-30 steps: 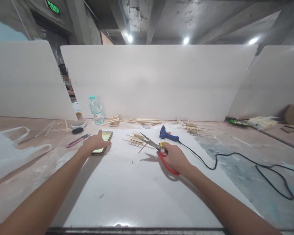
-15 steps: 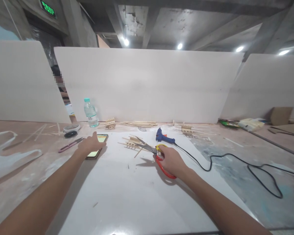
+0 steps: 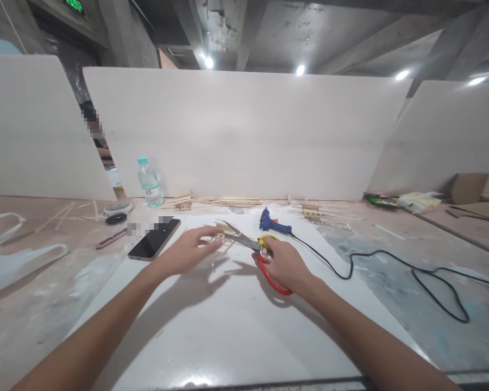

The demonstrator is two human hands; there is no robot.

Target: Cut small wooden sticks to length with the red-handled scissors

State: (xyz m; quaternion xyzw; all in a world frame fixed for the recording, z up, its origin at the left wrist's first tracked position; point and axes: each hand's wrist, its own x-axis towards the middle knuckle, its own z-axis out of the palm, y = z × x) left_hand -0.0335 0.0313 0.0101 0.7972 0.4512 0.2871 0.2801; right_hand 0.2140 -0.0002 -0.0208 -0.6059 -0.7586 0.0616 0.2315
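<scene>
"What lies to the left of the hands?"

"Farthest out is a white plastic bag (image 3: 16, 259). Nearer the left hand (image 3: 190, 251) come a roll of tape (image 3: 124, 208) and a tool with pinkish handles (image 3: 111, 239), then a phone (image 3: 155, 239) with a dark screen, lying just beyond the left wrist. A clear water bottle (image 3: 150, 187) with a teal cap stands behind the phone."

"And the left hand itself?"

"It is loosely spread, thumb apart from the fingers, over a white sheet (image 3: 228, 331). Its fingertips are at a small wooden model (image 3: 219, 226); I cannot tell whether they touch it."

"Where is that model, exactly?"

"Between the hands and slightly ahead of them, partly covered by the blades of the scissors (image 3: 251, 243). Thin wooden sticks (image 3: 232, 201) lie farther back, along the foot of a white panel (image 3: 236, 130)."

"What does the right hand (image 3: 285, 263) do?"

"It grips the scissors by their yellow and red handles. The blades are parted and point left. Just beyond that hand lies a blue glue gun (image 3: 276, 225), its black cord (image 3: 344, 277) trailing off to the right."
</scene>
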